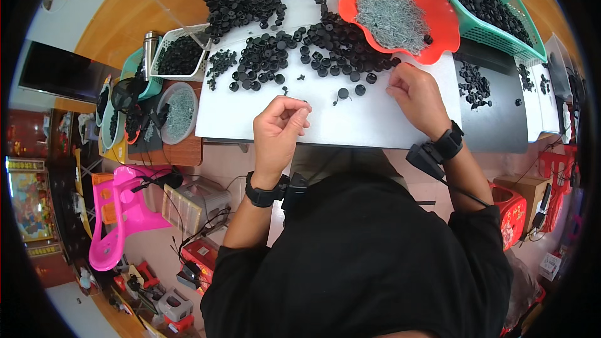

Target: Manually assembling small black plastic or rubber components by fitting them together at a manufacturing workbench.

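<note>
A black shirt [357,250] sits behind hands [279,128] near black parts [355,77].

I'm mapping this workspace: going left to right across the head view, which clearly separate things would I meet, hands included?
Black screen, round tub of thin silvery pieces, left hand, right hand, cardboard box.

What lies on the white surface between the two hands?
Head view: a few loose black parts lie on the white surface between the left hand and right hand.
</note>
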`<action>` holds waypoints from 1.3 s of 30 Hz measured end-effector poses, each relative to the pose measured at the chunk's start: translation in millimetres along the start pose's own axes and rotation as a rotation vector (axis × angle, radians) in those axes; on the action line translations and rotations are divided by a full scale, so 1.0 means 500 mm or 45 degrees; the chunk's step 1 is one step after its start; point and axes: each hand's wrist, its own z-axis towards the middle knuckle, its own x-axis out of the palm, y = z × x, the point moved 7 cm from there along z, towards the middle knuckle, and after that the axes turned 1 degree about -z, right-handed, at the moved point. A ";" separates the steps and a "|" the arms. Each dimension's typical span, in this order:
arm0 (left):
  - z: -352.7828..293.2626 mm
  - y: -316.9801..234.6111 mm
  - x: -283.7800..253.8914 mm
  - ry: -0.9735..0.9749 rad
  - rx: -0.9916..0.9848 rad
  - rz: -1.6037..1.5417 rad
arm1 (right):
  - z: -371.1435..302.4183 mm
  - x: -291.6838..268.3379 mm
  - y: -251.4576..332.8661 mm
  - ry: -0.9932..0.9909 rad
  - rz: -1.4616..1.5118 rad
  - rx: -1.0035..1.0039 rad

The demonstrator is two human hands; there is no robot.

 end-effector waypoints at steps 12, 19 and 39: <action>0.026 0.003 0.021 0.047 -0.092 0.151 | 0.000 -0.001 -0.023 -0.008 0.387 0.123; 0.089 -0.024 0.022 0.113 -0.042 0.340 | 0.000 -0.004 -0.032 -0.055 0.508 0.152; 0.285 -0.016 0.032 0.072 0.019 1.508 | -0.006 -0.021 -0.016 -0.110 0.372 -0.079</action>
